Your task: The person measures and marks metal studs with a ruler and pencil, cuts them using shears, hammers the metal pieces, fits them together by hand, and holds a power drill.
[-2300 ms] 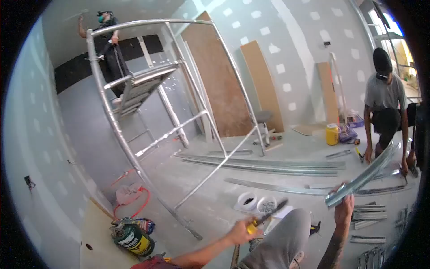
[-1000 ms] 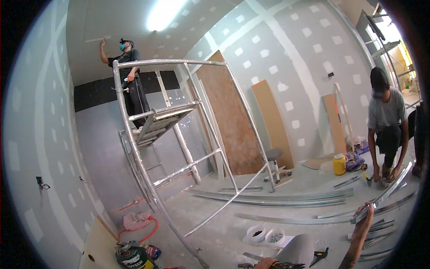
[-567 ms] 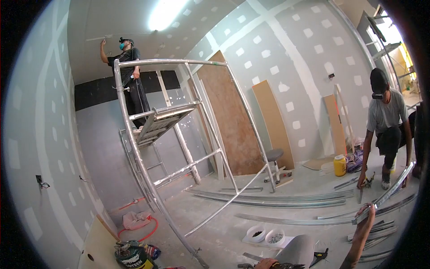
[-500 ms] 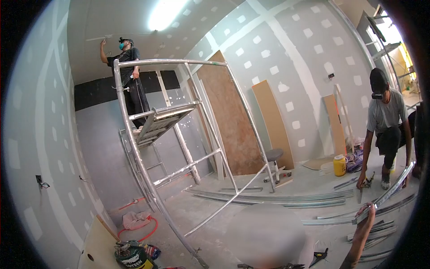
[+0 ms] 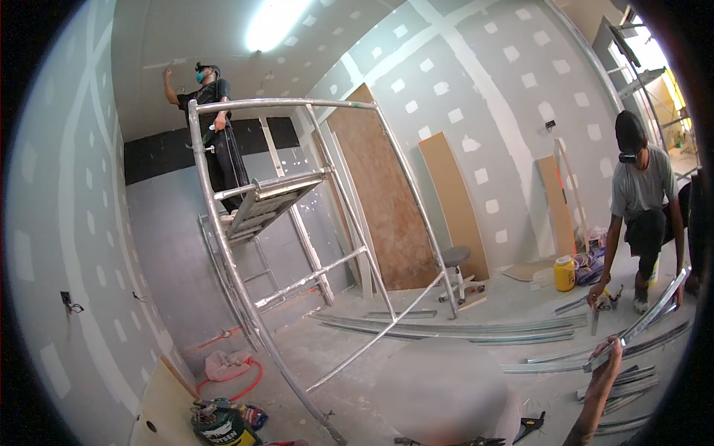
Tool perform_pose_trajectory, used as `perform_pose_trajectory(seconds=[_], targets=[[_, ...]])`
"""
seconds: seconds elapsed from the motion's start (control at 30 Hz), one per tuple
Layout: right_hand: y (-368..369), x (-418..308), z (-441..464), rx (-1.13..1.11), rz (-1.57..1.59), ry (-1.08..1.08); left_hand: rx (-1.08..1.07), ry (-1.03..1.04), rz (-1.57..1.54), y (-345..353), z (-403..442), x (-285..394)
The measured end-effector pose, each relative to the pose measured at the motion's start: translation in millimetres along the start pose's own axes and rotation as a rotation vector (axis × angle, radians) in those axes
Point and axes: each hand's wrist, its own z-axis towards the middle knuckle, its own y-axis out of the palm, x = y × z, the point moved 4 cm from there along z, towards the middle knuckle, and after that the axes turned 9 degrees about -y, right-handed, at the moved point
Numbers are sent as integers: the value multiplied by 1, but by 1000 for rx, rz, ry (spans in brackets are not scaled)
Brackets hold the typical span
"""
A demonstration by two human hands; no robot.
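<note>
My right hand [image 5: 611,358] is closed round the near end of a silvery metal channel [image 5: 645,318], which slants up to the right. Over the bottom centre lies a large grey blur [image 5: 442,390]; my left hand is hidden or smeared there, and I cannot make out its fingers. Dark parts of a tool [image 5: 487,441] show under the blur's lower edge. Beyond the channel, a crouching co-worker [image 5: 643,186] in a grey shirt reaches down to tools [image 5: 611,297] on the floor. Cut metal pieces [image 5: 621,386] lie beside my right forearm.
A metal scaffold [image 5: 242,286] stands at centre left, with a masked person [image 5: 216,141] on its platform. Long metal channels [image 5: 454,331] cross the floor. A stool [image 5: 455,258], a yellow jar [image 5: 564,273], a dark green container [image 5: 219,424] and a red hose [image 5: 256,383] are around.
The view has tilted up. My left hand, earlier holding a yellow-handled tool, has dropped into the blur, which also covers the white tubs. The co-worker's hand has shifted slightly; my right hand keeps the channel.
</note>
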Motion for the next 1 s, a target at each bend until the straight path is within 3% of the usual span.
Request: perform_pose_trajectory(seconds=[0.7,1.0], targets=[[-17,5,5,111,19,-9,-59,-111,-5,-3,6,7],[-21,-9,6,89,-20,-80,-6,-30,-44,4,1,-3]])
